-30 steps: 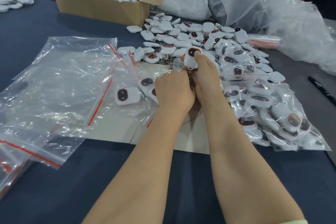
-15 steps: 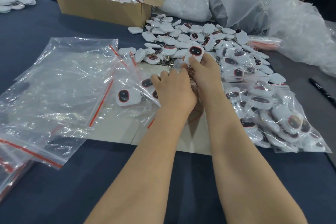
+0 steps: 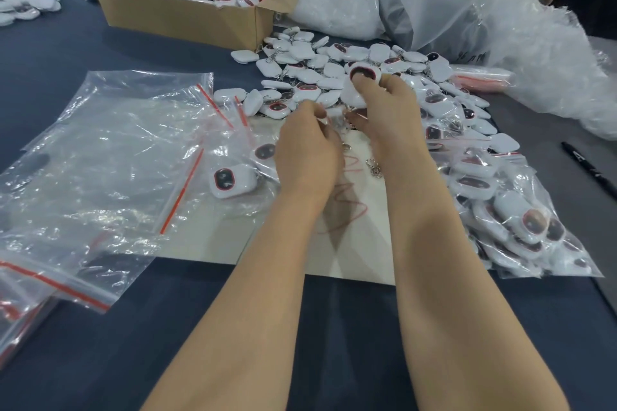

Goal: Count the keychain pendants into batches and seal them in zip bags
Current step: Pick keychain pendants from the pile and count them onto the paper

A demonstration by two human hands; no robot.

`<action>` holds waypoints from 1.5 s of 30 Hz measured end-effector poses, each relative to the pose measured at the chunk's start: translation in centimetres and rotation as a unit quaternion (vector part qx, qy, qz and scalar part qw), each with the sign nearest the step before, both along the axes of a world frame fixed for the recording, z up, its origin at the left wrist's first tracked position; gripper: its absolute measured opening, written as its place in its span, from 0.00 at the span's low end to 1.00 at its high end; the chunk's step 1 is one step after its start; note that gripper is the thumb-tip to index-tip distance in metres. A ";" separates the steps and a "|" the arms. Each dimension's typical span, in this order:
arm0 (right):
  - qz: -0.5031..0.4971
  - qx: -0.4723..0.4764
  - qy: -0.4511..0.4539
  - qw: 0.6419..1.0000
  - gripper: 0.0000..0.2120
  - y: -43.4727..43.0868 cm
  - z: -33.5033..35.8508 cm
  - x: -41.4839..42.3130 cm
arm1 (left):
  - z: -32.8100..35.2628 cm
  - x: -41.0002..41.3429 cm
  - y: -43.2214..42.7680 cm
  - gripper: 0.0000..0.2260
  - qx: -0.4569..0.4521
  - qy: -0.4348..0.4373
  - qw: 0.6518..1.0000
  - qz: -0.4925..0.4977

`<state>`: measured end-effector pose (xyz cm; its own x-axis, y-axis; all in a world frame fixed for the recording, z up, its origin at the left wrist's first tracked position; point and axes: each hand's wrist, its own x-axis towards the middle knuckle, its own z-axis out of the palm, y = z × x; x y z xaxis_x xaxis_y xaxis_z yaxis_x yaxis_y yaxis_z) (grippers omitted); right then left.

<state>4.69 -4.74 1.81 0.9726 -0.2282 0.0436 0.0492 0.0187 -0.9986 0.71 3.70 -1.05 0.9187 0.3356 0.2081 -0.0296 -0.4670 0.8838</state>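
**A:** What step is this?

**B:** Counting, I think. The right hand (image 3: 390, 117) grips a few pendants (image 3: 364, 76) over the loose pile (image 3: 310, 75). The left hand (image 3: 307, 152) is curled close by. What it pinches, I can't tell.

**A:** Next?

**B:** Likely slip them into an empty zip bag (image 3: 117, 143), then press it shut.

**A:** Where?

**B:** A dark blue tabletop (image 3: 66, 53), with a cardboard box (image 3: 187, 17) behind.
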 end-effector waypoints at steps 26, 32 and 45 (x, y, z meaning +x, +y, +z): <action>0.161 -0.150 0.008 0.975 0.04 0.9 -0.2 -1.4 | 1.3 -0.7 -0.3 0.07 -0.114 -0.187 0.974 0.051; 0.357 -0.156 0.034 0.920 0.17 -0.2 -0.3 -1.4 | 1.2 -0.6 0.1 0.05 -0.129 -0.189 0.971 0.072; 0.387 -0.035 0.027 0.921 0.26 0.2 -1.1 -2.0 | 1.4 -0.7 -0.4 0.05 -0.110 -0.265 0.956 0.055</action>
